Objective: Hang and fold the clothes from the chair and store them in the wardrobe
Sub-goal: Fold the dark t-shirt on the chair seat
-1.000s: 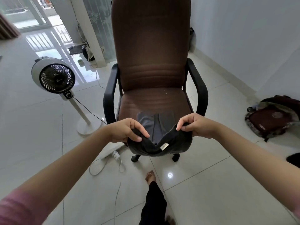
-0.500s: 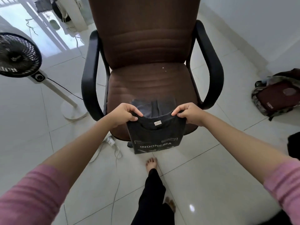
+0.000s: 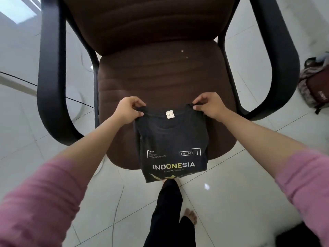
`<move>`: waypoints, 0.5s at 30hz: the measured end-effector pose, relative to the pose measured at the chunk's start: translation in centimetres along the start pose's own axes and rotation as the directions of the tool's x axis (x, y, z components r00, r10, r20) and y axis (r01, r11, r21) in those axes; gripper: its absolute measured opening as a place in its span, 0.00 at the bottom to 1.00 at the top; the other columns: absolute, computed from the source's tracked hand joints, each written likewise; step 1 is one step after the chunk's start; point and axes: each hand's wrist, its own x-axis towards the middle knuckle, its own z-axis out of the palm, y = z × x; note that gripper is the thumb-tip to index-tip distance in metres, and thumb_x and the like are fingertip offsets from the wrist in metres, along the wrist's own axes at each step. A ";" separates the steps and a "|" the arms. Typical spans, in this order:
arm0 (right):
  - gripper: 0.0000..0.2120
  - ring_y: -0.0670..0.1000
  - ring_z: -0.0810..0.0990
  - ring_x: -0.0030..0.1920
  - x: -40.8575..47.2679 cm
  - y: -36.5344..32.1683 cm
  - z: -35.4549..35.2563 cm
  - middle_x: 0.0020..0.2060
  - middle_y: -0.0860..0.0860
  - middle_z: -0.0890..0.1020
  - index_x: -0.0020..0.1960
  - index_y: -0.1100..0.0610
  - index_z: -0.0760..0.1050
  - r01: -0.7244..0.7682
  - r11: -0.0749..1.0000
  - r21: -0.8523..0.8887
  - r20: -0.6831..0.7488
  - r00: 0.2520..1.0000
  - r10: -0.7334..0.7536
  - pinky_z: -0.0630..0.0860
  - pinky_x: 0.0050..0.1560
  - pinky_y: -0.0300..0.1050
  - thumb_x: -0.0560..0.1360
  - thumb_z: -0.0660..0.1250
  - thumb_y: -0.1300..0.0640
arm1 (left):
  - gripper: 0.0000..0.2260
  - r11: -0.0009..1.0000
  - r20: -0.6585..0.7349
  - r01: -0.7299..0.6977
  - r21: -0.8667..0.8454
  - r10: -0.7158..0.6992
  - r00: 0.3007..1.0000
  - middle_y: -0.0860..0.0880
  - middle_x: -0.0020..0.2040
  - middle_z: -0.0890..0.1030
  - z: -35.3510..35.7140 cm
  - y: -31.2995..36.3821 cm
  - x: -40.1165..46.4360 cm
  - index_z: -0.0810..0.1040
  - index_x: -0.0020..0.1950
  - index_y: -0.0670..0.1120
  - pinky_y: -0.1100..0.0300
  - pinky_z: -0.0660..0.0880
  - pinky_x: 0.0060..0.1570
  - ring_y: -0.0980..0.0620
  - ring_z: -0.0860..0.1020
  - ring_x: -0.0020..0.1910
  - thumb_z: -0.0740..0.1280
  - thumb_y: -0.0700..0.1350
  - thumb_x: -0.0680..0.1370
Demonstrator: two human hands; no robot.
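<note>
Both hands' fingers (image 3: 138, 104) pinch folded T-shirt (image 3: 173, 139) collar corners over chair (image 3: 160, 77) seat.

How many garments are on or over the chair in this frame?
1. A dark folded T-shirt printed INDONESIA, pinched at its collar corners by the left hand and right hand, over the front of the brown chair seat. Anything beneath it is hidden.

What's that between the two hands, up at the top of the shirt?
In the head view, the shirt's collar edge with its small white label spans the gap between the left hand and right hand, which pinch its top corners.
</note>
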 end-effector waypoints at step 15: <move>0.20 0.49 0.80 0.44 -6.6 4.8 3.2 0.41 0.53 0.81 0.63 0.55 0.71 -0.219 0.924 0.313 -0.106 0.959 0.263 0.76 0.45 0.39 0.74 0.72 0.58 | 0.20 0.760 -0.077 0.257 -0.597 -0.373 0.925 0.46 0.51 0.79 6.1 -2.1 -6.2 0.69 0.60 0.47 0.53 0.79 0.51 0.48 0.80 0.51 0.70 0.32 0.73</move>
